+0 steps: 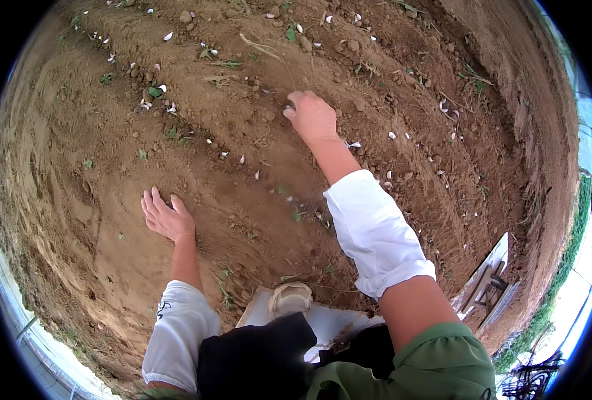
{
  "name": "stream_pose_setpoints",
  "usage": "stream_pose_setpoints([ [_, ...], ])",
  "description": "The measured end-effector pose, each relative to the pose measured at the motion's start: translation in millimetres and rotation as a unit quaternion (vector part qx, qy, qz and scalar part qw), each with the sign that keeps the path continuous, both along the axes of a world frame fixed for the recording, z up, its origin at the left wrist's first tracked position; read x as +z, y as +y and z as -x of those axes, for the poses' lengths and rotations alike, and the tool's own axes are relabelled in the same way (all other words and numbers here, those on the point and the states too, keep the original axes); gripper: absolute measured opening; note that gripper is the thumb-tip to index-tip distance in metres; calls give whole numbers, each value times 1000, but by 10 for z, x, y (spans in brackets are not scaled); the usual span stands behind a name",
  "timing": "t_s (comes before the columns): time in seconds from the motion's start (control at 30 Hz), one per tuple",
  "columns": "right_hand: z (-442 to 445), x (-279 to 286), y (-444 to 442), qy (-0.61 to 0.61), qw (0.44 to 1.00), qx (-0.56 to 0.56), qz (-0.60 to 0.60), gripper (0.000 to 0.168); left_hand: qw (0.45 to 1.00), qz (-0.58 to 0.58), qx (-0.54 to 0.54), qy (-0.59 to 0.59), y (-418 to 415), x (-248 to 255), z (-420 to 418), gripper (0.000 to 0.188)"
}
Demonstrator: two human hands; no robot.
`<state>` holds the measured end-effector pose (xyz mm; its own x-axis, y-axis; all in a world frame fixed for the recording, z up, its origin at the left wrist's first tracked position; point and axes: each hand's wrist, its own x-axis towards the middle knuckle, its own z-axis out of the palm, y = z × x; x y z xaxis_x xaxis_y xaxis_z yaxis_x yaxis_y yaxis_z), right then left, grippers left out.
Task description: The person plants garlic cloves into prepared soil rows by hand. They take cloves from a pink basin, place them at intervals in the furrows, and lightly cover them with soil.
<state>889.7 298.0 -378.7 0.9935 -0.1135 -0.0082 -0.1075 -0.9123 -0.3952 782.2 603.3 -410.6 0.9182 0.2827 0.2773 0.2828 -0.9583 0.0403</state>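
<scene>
Brown tilled soil lies before me, with many pale garlic cloves scattered along shallow furrows. My left hand rests near or on the soil at the left, palm down, fingers spread, holding nothing. Farther forward, my right hand is low over the soil with its fingers curled; whether it holds a clove is unclear. One clove lies just behind my right wrist. Between the two hands, another clove stands in the furrow with others close by. White sleeve covers are on both forearms.
My shoe is on a pale flat board at the bottom. A small dark wooden stool or frame lies on the soil at the lower right beside a white panel. Green grass edges the plot at the right.
</scene>
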Motion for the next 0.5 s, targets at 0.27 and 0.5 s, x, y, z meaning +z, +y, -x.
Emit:
stream_pose_setpoints([
  [0.27, 722, 306, -974, 77, 995, -4, 56, 8, 1000, -1, 16, 2, -22, -29, 1, 46],
  [0.5, 723, 145, -821, 71, 997, 3, 3, 9, 1000, -5, 26, 12, 29, -25, -3, 45],
])
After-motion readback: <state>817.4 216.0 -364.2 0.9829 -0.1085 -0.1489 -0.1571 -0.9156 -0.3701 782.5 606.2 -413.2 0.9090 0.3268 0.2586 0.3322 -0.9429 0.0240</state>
